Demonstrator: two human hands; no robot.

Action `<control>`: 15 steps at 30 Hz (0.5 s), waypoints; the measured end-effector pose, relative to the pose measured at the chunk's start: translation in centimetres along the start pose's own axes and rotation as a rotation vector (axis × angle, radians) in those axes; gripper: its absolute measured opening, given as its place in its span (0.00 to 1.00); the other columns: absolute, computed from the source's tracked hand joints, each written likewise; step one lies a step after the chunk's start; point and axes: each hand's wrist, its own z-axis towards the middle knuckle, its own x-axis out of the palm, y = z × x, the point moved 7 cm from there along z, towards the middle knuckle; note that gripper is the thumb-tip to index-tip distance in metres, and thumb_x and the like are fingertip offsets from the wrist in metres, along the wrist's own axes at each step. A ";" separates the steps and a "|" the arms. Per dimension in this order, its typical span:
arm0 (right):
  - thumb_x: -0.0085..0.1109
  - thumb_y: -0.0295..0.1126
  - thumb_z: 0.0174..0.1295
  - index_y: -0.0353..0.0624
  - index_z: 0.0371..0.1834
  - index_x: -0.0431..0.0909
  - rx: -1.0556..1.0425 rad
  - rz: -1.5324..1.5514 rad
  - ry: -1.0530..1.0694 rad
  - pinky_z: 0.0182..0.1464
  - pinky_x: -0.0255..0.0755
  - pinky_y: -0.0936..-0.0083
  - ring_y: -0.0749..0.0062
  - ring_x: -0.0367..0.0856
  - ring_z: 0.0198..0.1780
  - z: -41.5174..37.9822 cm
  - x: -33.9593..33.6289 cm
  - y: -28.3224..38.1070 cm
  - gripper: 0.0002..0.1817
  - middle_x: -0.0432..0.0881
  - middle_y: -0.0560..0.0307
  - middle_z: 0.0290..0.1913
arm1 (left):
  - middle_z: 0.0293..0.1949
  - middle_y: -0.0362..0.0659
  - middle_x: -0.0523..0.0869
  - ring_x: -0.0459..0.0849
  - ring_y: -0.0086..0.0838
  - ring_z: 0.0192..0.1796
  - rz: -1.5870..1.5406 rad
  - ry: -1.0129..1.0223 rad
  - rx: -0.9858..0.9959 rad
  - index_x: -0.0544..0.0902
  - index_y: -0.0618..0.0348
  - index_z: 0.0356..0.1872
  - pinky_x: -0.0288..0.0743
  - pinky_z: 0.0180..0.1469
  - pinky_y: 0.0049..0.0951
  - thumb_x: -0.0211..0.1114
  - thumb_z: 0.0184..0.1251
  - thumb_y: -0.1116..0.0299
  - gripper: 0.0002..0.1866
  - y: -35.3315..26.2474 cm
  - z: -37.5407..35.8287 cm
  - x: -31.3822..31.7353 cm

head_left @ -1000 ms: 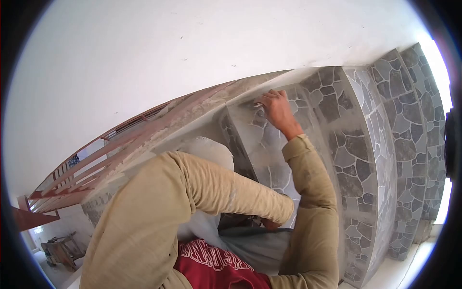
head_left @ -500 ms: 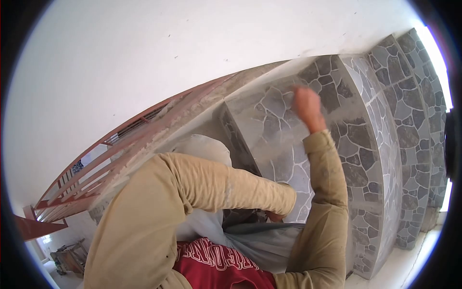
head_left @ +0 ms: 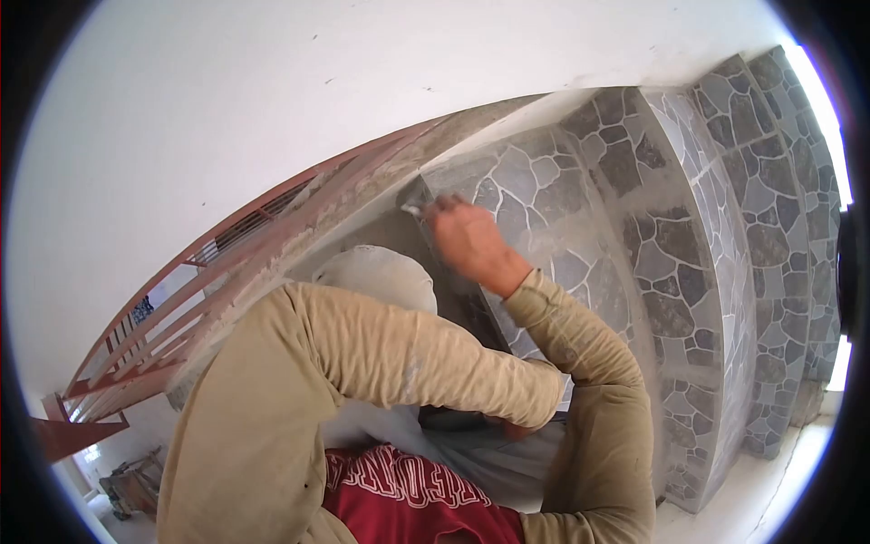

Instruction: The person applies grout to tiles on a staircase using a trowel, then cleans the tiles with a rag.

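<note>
My right hand [head_left: 471,240] is closed, with a small pale item at its fingertips that I cannot make out. It is over the edge of a stair step [head_left: 530,181] faced with grey stone-pattern pieces and pale joints, near the inner corner by the wall side. My left forearm, in a tan sleeve, crosses in front of my body. The left hand [head_left: 518,430] shows only in part beyond the cuff, low beside my grey trousers [head_left: 498,453]; its fingers are hidden.
More stone-pattern steps [head_left: 698,317] curve away to the right. A reddish-brown railing [head_left: 181,317] runs along the left, beside a rough, dusty edge. A white wall [head_left: 227,118] fills the upper left. A pale rounded shape, seemingly my knee [head_left: 376,272], rises mid-view.
My right hand has swept left and slightly down, from above the middle of the step to its edge near the corner. The left arm has barely moved.
</note>
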 end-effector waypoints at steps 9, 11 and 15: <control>0.56 0.34 0.55 0.38 0.31 0.80 0.689 -0.466 0.151 0.40 0.76 0.52 0.41 0.82 0.40 -6.4 -9.6 -23.1 0.10 0.83 0.38 0.33 | 0.40 0.38 0.89 0.87 0.35 0.40 0.021 0.063 0.018 0.90 0.46 0.39 0.80 0.33 0.43 0.69 0.48 0.59 0.15 -1.4 -1.0 1.5; 0.56 0.35 0.55 0.37 0.30 0.80 0.724 -0.438 0.186 0.41 0.76 0.52 0.40 0.82 0.41 -9.5 -8.2 -24.7 0.11 0.83 0.36 0.33 | 0.40 0.38 0.89 0.87 0.35 0.40 0.030 0.074 0.015 0.90 0.46 0.39 0.80 0.33 0.43 0.69 0.48 0.59 0.15 -1.9 -1.0 2.0; 0.57 0.34 0.53 0.38 0.23 0.80 0.581 -0.283 0.127 0.35 0.76 0.54 0.42 0.82 0.32 -9.2 -3.8 -17.8 0.10 0.81 0.38 0.28 | 0.40 0.38 0.89 0.87 0.35 0.40 0.023 0.110 -0.001 0.90 0.46 0.39 0.80 0.33 0.44 0.69 0.47 0.59 0.15 -3.1 -0.9 2.5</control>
